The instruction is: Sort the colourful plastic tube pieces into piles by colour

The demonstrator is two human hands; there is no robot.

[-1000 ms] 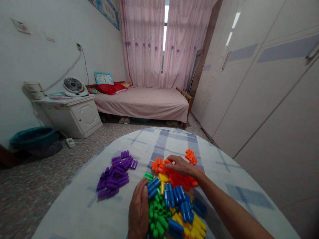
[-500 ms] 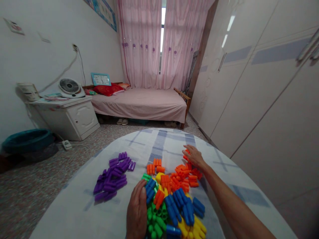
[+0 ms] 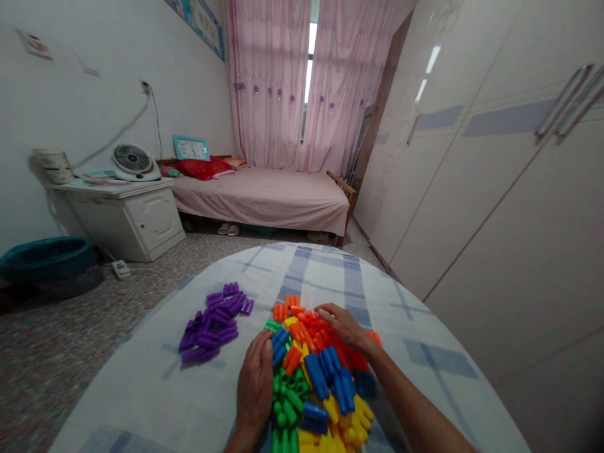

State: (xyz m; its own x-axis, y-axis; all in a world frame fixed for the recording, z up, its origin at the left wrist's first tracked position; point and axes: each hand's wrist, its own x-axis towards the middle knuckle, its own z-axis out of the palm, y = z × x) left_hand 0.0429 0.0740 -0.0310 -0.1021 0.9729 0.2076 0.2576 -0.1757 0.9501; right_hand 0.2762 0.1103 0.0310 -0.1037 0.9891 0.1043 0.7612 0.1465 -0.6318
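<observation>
A mixed heap of plastic bullet-shaped building blocks lies near me on the table. My left hand (image 3: 256, 372) rests along its left side, fingers stretched out and held together, touching or just beside blue blocks (image 3: 279, 345) and green blocks (image 3: 290, 396). Over the orange blocks (image 3: 302, 333) my right hand (image 3: 343, 326) is spread palm down; its palm side is hidden, and no block shows in its grip. Blue blocks (image 3: 317, 374) and yellow blocks (image 3: 361, 418) fill the near right of the heap. Apart on the left sits a pile of purple blocks (image 3: 212, 324).
The round table wears a checked cloth (image 3: 141, 390). Beyond it stand a bed (image 3: 268, 195), a white cabinet (image 3: 155, 220) with a fan (image 3: 133, 160), and a teal bin (image 3: 51, 258). A tall wardrobe (image 3: 472, 220) lines the right side.
My right hand has moved left and nearer, from the far right edge of the orange blocks onto them, and the orange blocks sit closer together. My left hand stays beside the heap.
</observation>
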